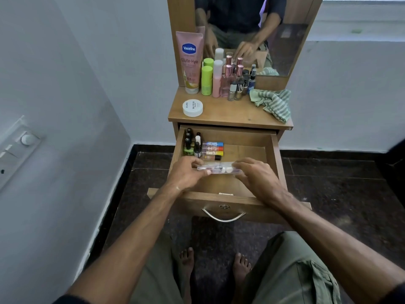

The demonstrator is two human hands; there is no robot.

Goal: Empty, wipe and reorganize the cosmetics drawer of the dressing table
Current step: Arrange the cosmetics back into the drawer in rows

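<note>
The wooden drawer of the dressing table stands pulled out. In its back left corner stand small dark-capped bottles, and beside them lie several tubes with coloured caps. Over the drawer's middle, my left hand and my right hand hold a clear flat plastic case by its two ends. Small white items show inside the case. On the tabletop lies a green striped cloth.
At the back of the tabletop stand a pink Vaseline tube, green bottles, pink bottles and nail polishes. A white round jar sits front left. A mirror rises behind. My bare feet are on the dark floor below.
</note>
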